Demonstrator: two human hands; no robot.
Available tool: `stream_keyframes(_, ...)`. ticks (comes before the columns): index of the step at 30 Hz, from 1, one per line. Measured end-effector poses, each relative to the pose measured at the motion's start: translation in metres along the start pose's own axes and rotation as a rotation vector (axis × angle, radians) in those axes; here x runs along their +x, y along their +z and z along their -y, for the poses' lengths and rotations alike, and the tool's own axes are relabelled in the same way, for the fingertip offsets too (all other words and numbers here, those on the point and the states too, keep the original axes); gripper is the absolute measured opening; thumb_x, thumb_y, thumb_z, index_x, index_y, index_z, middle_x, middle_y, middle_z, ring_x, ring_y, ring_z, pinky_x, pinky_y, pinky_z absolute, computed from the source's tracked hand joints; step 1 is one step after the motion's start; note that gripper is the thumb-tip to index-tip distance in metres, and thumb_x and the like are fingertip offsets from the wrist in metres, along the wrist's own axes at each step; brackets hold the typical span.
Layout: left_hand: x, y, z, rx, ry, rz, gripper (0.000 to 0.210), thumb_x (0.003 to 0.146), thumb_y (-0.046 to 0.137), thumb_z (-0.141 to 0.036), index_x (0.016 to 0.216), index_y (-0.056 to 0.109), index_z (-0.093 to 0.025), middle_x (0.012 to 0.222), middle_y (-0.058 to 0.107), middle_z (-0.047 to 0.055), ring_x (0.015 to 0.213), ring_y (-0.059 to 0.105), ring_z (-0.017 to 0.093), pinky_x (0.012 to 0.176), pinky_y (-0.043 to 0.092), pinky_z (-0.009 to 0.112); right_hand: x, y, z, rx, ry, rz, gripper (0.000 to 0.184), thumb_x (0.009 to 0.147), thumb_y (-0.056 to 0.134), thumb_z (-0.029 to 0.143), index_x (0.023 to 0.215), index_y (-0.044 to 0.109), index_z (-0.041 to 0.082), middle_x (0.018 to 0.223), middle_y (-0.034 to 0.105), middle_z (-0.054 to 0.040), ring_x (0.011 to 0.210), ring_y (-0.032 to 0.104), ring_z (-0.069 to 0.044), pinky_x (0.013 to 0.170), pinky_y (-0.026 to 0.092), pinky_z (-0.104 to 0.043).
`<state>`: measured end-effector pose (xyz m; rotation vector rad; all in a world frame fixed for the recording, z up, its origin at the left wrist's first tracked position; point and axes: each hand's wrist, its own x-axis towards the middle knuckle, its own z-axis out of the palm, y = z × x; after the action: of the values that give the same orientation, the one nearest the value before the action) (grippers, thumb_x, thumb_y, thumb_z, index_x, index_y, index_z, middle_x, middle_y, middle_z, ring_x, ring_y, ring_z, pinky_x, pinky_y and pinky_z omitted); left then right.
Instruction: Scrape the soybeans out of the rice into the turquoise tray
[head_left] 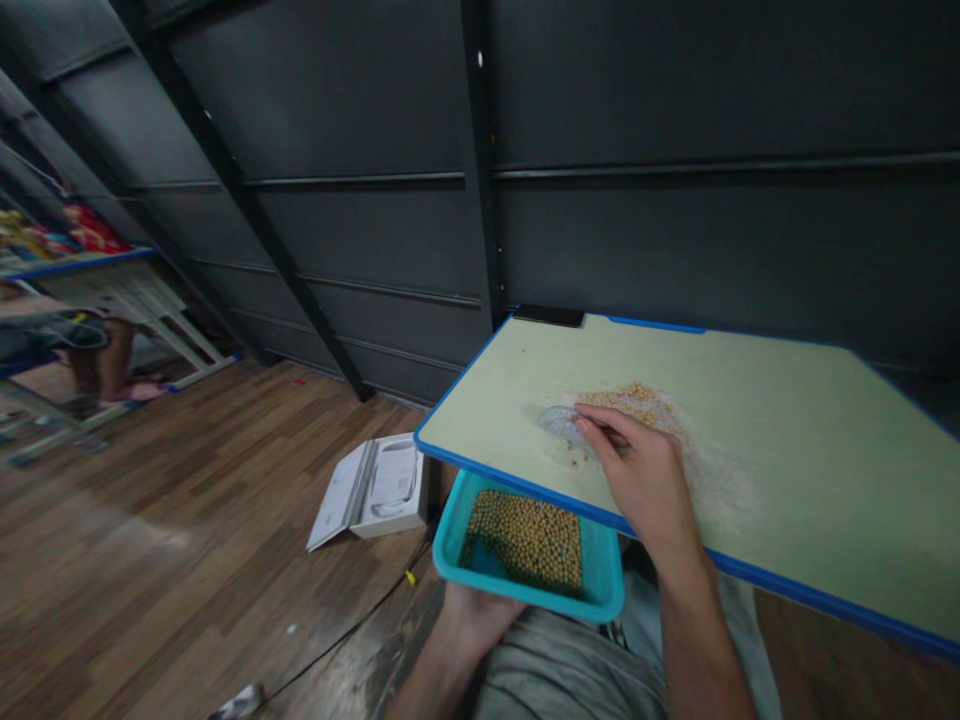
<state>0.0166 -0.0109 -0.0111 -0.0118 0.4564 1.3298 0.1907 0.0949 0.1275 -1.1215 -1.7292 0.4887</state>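
Observation:
My right hand [637, 460] pinches a clear plastic protractor [558, 420] between thumb and fingers, just above or touching the pale tabletop [810, 430]. Beside it lies a patch of broken yellowish beans [637, 400] mixed with whitish powder [724, 485], and a few loose bits sit near the protractor. Below the table's front edge, my left hand [480, 615] holds a turquoise plastic basket [604, 570] from underneath, its fingers mostly hidden by it. Many round tan beans [532, 540] fill most of the basket, and bare turquoise bottom shows at the lower left.
A black phone-like slab [549, 316] lies at the table's far left corner. On the wooden floor [187, 520] stand an opened white box [386, 485] and a dark cable [345, 635]. A dark panelled wall [360, 230] rises behind. At far left, a person's legs [112, 360] show under another table [105, 265].

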Motion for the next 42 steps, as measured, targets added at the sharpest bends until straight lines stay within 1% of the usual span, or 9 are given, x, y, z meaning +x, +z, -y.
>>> stream_keyframes(4,0.000,0.000,0.000,-0.024,-0.010,0.001,0.038,0.093,0.048,-0.043,0.113,0.074,-0.023,0.110,0.080,0.008,0.099,0.073,0.029,0.104,0.046,0.052,0.000,0.001,0.001,0.014,0.003,0.027,0.022,0.092,0.062,0.031,0.107,0.077,0.025,0.109,0.078,-0.0062,0.096,0.074,-0.025,0.090,0.058,-0.046)
stream_keyframes(8,0.001,-0.002,0.001,-0.029,-0.005,0.017,0.037,0.093,0.050,-0.043,0.115,0.073,-0.024,0.111,0.080,0.007,0.105,0.072,0.030,0.107,0.045,0.051,-0.001,0.000,0.002,0.050,0.006,0.069,0.021,0.092,0.063,0.029,0.107,0.077,0.025,0.109,0.078,-0.0051,0.098,0.073,-0.024,0.091,0.057,-0.043)
stream_keyframes(13,0.006,-0.008,0.003,-0.003,-0.009,0.085,0.041,0.093,0.047,-0.048,0.116,0.072,-0.024,0.120,0.077,0.008,0.113,0.069,0.030,0.111,0.042,0.049,-0.002,-0.002,0.004,0.070,-0.019,0.122,0.020,0.092,0.063,0.027,0.108,0.077,0.027,0.109,0.078,-0.0039,0.099,0.072,-0.023,0.091,0.056,-0.042)
stream_keyframes(16,0.008,-0.008,0.003,0.000,-0.007,0.119,0.046,0.094,0.045,-0.051,0.118,0.072,-0.021,0.123,0.075,0.011,0.116,0.067,0.030,0.112,0.041,0.050,-0.001,-0.002,0.006,0.089,-0.024,0.139,0.020,0.092,0.064,0.026,0.107,0.077,0.027,0.109,0.078,-0.0032,0.099,0.072,-0.022,0.091,0.056,-0.041)
stream_keyframes(23,0.004,0.000,0.001,-0.036,-0.021,0.069,0.042,0.094,0.047,-0.040,0.126,0.066,-0.021,0.121,0.076,0.012,0.119,0.066,0.031,0.111,0.041,0.055,-0.001,-0.004,0.013,0.119,-0.023,0.187,0.019,0.092,0.065,0.024,0.105,0.078,0.027,0.108,0.079,-0.0018,0.100,0.072,-0.020,0.092,0.056,-0.038)
stream_keyframes(26,0.007,-0.002,0.003,-0.012,-0.007,0.032,0.044,0.093,0.050,-0.043,0.128,0.064,-0.021,0.128,0.072,0.014,0.123,0.063,0.033,0.111,0.042,0.057,-0.002,-0.004,0.014,0.120,-0.032,0.200,0.018,0.091,0.066,0.025,0.105,0.078,0.027,0.107,0.079,-0.0013,0.100,0.073,-0.019,0.092,0.056,-0.037)
stream_keyframes(32,0.013,-0.010,0.006,0.010,0.029,0.038,0.046,0.092,0.049,-0.044,0.130,0.063,-0.021,0.133,0.068,0.016,0.128,0.059,0.035,0.111,0.039,0.063,-0.003,-0.005,0.014,0.124,-0.041,0.237,0.018,0.091,0.067,0.024,0.105,0.078,0.029,0.108,0.079,0.0003,0.101,0.072,-0.019,0.091,0.056,-0.035)
stream_keyframes(37,0.011,-0.007,0.004,-0.027,-0.034,0.110,0.046,0.093,0.047,-0.043,0.131,0.061,-0.021,0.134,0.068,0.014,0.131,0.057,0.033,0.114,0.036,0.060,-0.002,-0.006,0.015,0.134,-0.037,0.247,0.018,0.091,0.067,0.024,0.104,0.078,0.029,0.106,0.079,0.0005,0.098,0.073,-0.019,0.087,0.058,-0.034)
stream_keyframes(42,0.010,-0.003,0.002,-0.035,-0.032,0.178,0.047,0.095,0.043,-0.042,0.131,0.061,-0.018,0.134,0.068,0.014,0.131,0.056,0.031,0.115,0.035,0.057,-0.002,-0.005,0.017,0.145,-0.046,0.255,0.017,0.090,0.068,0.024,0.103,0.078,0.029,0.105,0.079,0.0009,0.097,0.073,-0.018,0.086,0.058,-0.032)
